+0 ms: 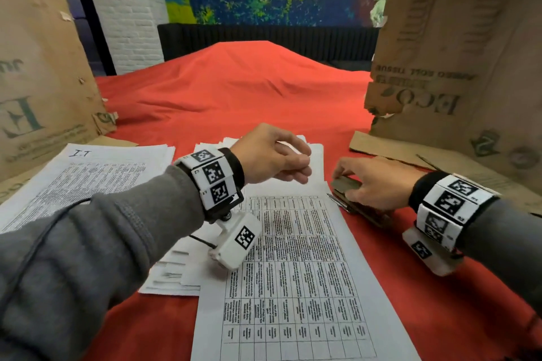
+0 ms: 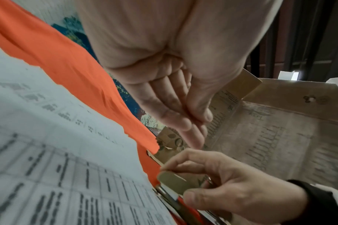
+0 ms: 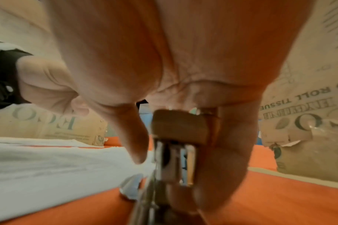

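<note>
A printed sheet with a table [image 1: 293, 272] lies lengthwise on the red cloth [image 1: 234, 91] in front of me. At its far right corner sits a stapler [image 1: 346, 184] with an olive top and a metal base. My right hand [image 1: 355, 182] grips it from above, thumb on the near side and fingers over the top. The left wrist view shows the same stapler [image 2: 176, 182] in that hand [image 2: 222, 187]. My left hand [image 1: 302, 163] hovers above the sheet's far edge, with relaxed fingers [image 2: 183, 121] that hold nothing.
A thick stack of printed papers [image 1: 88, 173] lies at the left, and a loose pile [image 1: 176, 272] sits under my left wrist. Tall cardboard boxes stand at the left [image 1: 44, 67] and right [image 1: 454, 53]. A flat cardboard flap [image 1: 410, 155] lies behind my right hand.
</note>
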`<action>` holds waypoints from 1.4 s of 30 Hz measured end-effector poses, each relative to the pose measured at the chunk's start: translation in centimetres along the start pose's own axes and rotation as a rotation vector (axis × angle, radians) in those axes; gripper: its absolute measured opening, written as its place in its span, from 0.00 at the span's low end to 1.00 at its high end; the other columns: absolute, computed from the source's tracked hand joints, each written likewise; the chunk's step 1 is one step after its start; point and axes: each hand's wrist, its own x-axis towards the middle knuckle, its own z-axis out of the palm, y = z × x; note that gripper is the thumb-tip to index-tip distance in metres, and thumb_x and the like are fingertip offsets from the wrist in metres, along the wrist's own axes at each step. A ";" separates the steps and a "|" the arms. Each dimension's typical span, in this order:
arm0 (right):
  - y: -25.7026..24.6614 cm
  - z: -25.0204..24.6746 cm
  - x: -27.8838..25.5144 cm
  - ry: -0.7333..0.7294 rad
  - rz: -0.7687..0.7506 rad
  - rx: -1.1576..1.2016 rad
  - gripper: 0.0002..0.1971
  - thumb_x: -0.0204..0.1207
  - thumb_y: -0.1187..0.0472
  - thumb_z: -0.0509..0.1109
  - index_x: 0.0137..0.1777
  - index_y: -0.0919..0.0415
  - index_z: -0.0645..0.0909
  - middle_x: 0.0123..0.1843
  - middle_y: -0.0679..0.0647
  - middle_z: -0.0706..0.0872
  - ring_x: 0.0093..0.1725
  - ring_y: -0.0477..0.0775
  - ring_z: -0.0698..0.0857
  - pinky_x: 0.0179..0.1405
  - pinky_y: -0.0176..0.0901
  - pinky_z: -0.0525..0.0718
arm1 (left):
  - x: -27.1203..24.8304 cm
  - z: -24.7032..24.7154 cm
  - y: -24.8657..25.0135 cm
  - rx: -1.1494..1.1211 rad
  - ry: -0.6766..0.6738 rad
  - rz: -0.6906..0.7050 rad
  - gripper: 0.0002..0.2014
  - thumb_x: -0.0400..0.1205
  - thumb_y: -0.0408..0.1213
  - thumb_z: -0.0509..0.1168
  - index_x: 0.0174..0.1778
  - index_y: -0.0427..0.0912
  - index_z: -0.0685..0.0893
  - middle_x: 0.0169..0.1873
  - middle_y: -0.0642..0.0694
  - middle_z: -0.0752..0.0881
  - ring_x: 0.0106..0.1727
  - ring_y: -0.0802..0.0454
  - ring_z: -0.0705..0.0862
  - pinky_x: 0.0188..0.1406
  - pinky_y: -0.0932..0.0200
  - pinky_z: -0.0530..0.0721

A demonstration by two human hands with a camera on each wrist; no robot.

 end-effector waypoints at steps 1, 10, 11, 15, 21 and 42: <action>0.0 0.0 -0.1 0.006 0.002 -0.026 0.16 0.78 0.49 0.71 0.65 0.37 0.77 0.50 0.43 0.88 0.42 0.46 0.84 0.47 0.48 0.86 | -0.1 0.4 0.1 -0.018 -0.019 0.010 0.04 0.86 0.29 0.72 0.55 0.36 0.86 0.41 0.39 0.95 0.41 0.46 0.95 0.40 0.61 0.91; 0.3 -1.8 -4.3 0.427 -0.338 0.647 0.07 0.71 0.54 0.85 0.48 0.53 0.94 0.41 0.46 0.95 0.44 0.45 0.93 0.48 0.41 0.89 | 0.2 4.0 1.3 -0.109 -0.150 0.108 0.15 0.85 0.26 0.71 0.66 0.33 0.78 0.38 0.38 0.94 0.36 0.48 0.94 0.33 0.64 0.89; 0.5 -1.6 -4.7 0.436 -0.370 0.666 0.06 0.72 0.59 0.85 0.48 0.56 0.95 0.40 0.48 0.95 0.43 0.46 0.94 0.48 0.40 0.89 | 0.2 4.5 1.5 -0.132 -0.163 0.116 0.15 0.85 0.26 0.71 0.66 0.35 0.79 0.38 0.37 0.93 0.36 0.48 0.94 0.32 0.64 0.88; 2.1 -1.0 -5.3 0.486 -0.353 0.744 0.07 0.70 0.63 0.85 0.47 0.56 0.95 0.41 0.50 0.96 0.41 0.47 0.94 0.48 0.47 0.92 | 0.2 5.8 1.6 -0.283 -0.219 0.117 0.15 0.80 0.30 0.72 0.62 0.39 0.80 0.38 0.39 0.94 0.37 0.47 0.95 0.32 0.65 0.88; 3.0 0.7 -6.3 0.586 -0.316 0.770 0.06 0.72 0.69 0.84 0.39 0.57 0.94 0.36 0.54 0.95 0.35 0.54 0.92 0.42 0.57 0.91 | 0.4 7.1 1.8 -0.255 -0.299 0.106 0.13 0.82 0.31 0.70 0.62 0.39 0.80 0.42 0.37 0.95 0.41 0.46 0.96 0.39 0.59 0.91; 19.2 34.1 -16.4 -0.394 0.717 0.398 0.18 0.66 0.52 0.71 0.53 0.60 0.91 0.54 0.61 0.94 0.55 0.61 0.93 0.49 0.42 0.87 | 3.6 -2.3 -5.2 1.277 -0.389 -0.216 0.63 0.42 0.92 0.63 0.77 0.74 0.67 0.69 0.51 0.77 0.64 0.42 0.82 0.68 0.30 0.82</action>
